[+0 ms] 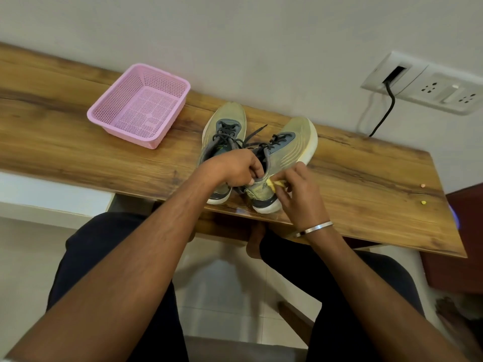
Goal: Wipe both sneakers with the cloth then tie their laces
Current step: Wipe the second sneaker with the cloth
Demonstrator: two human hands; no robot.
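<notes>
My left hand grips the right sneaker's collar at frame centre; my right hand pinches the cloth against its side. Wiping step, I judge; next, the left sneaker, then laces.

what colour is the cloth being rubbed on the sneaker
Yellow. The cloth, pinched in the right hand, shows only partly in the head view.

Two olive-green sneakers stand side by side, dark laces untied; yellow cloth pressed against right sneaker's heel.
</notes>
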